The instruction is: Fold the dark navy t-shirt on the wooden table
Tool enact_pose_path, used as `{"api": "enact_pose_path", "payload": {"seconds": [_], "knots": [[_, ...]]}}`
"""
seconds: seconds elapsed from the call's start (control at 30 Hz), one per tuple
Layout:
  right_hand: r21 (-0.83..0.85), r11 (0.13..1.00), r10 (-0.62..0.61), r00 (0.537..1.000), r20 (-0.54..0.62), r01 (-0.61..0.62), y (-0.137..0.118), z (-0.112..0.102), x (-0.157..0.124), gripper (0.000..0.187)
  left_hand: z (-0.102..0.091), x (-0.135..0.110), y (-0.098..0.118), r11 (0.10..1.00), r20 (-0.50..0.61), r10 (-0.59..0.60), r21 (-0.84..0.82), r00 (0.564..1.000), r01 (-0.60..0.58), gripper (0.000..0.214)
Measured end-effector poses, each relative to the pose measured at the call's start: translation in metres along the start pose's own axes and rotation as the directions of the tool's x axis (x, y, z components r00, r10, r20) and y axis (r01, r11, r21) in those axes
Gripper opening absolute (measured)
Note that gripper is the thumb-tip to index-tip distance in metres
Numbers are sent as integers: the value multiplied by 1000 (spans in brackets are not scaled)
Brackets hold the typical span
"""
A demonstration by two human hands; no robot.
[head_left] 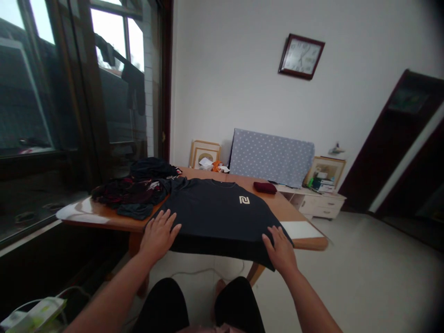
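Observation:
A black T-shirt (pixel 215 212) with a small pale logo lies spread on the wooden table (pixel 291 210), its neckline toward the far side. Its hem hangs over the near edge. My left hand (pixel 161 233) rests on the shirt's lower left side with the fingers spread. On the lower right side lies my right hand (pixel 279 245), flat, fingers apart. Neither hand grips the cloth.
A heap of dark clothes (pixel 135 187) sits on the table's left. A folded maroon cloth (pixel 265 187) lies beyond the shirt at right. At the table's right corner is a white sheet (pixel 301 230). Behind stand a white cabinet (pixel 322 206) and a cloth-covered panel (pixel 272 155).

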State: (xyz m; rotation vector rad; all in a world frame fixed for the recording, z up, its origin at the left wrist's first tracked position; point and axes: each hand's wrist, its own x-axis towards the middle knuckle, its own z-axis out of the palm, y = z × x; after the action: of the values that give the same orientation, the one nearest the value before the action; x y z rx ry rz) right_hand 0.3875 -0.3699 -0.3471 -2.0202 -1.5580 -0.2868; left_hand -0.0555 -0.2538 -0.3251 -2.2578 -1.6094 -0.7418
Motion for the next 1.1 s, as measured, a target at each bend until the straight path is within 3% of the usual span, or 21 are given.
{"api": "enact_pose_path", "payload": {"seconds": [0.1, 0.2, 0.4, 0.57, 0.7, 0.8, 0.93, 1.1], "knots": [[-97, 995, 34, 993, 117, -23, 2, 16, 0, 61, 17, -3, -4, 999, 71, 19, 33, 997, -21, 60], [-141, 990, 38, 991, 130, -19, 6, 25, -8, 63, 24, -12, -11, 996, 71, 56, 64, 996, -60, 63], [-170, 985, 41, 990, 135, -17, 8, 24, -16, 66, 19, -19, -16, 994, 87, 81, 67, 993, -87, 65], [-82, 997, 25, 988, 153, -13, 18, 17, -4, 61, 5, -5, -12, 999, 150, 37, 33, 988, -42, 62], [98, 992, 68, 995, 77, -75, 38, 10, 19, 56, -9, 30, -2, 1000, 214, 23, -16, 977, -21, 55], [242, 959, 143, 989, 36, -147, 52, 7, 39, 52, -7, 66, 15, 991, 232, 65, -127, 971, -37, 55], [365, 908, 205, 978, 45, -207, 62, 5, 65, 45, 13, 122, 52, 946, 293, 143, -320, 945, -44, 56], [461, 839, 266, 957, 116, -289, 69, 5, 93, 42, 56, 193, 111, 853, 358, 232, -521, 905, -12, 50]]}}
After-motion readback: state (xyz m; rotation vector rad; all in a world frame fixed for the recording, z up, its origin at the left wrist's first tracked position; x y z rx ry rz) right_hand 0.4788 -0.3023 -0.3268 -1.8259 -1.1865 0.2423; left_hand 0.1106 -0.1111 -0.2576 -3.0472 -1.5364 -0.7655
